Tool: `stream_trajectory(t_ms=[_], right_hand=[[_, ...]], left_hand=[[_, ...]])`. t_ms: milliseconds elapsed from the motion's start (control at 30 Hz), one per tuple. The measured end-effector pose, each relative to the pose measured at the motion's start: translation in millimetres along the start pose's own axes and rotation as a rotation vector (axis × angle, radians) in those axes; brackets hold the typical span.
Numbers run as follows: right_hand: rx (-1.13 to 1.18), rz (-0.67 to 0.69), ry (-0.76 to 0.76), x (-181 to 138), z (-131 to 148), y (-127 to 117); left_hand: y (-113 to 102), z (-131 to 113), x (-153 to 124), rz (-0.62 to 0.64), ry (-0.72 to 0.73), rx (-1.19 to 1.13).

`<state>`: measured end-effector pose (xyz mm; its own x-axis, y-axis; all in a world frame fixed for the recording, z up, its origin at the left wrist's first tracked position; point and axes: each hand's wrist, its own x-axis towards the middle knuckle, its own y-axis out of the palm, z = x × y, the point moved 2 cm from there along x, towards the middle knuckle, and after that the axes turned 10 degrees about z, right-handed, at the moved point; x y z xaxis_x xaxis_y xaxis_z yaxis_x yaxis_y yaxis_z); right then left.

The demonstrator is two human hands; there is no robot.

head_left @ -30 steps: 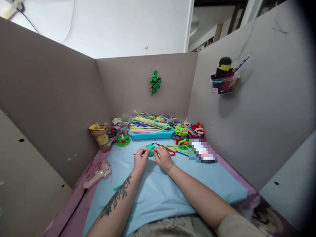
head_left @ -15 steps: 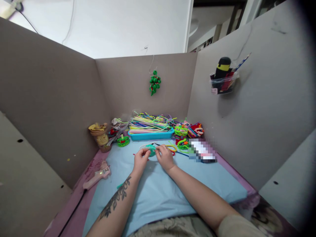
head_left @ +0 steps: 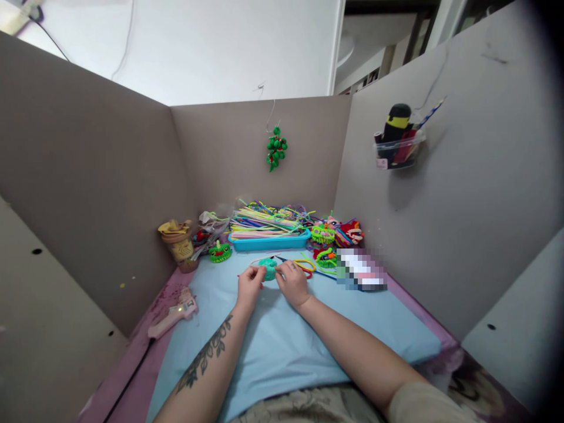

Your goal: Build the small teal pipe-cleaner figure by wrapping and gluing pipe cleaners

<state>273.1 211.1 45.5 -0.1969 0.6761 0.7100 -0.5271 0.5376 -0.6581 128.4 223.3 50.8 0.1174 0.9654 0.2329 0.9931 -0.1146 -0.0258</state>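
Between my two hands, just above the blue cloth [head_left: 282, 341], is a small teal fuzzy piece [head_left: 268, 269] that looks made of pipe cleaners. My left hand [head_left: 250, 284] pinches its left side between thumb and fingers. On its right edge, my right hand [head_left: 292, 283] closes with its fingertips; what they grip exactly is too small to make out. Behind the right hand lie scissors [head_left: 305, 265] with yellow and red handles, partly hidden by the fingers.
A blue tray [head_left: 269, 242] of colourful pipe cleaners stands at the back. A pink glue gun [head_left: 176, 314] lies left, below a brown cup [head_left: 180, 247]. A green frog-like figure [head_left: 220, 252] sits nearby. Fuzzy figures [head_left: 348, 233] and a blurred-out flat object [head_left: 362, 270] lie right.
The teal piece has turned a little and shows more of its surface between my hands. My left hand has shifted slightly; a teal scrap by the left forearm is no longer visible.
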Motion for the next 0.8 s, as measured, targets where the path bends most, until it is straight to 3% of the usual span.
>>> stream_trajectory(t_ms=[500, 800], right_hand=[[0.123, 0.063, 0.002, 3.3, 7.5, -7.9], [0.083, 0.098, -0.009, 3.4, 3.3, -4.3]], left_hand=[[1.4, -1.9, 0.0, 0.009, 0.047, 0.01], [3.8, -4.1, 1.3, 0.018, 0.095, -0.01]])
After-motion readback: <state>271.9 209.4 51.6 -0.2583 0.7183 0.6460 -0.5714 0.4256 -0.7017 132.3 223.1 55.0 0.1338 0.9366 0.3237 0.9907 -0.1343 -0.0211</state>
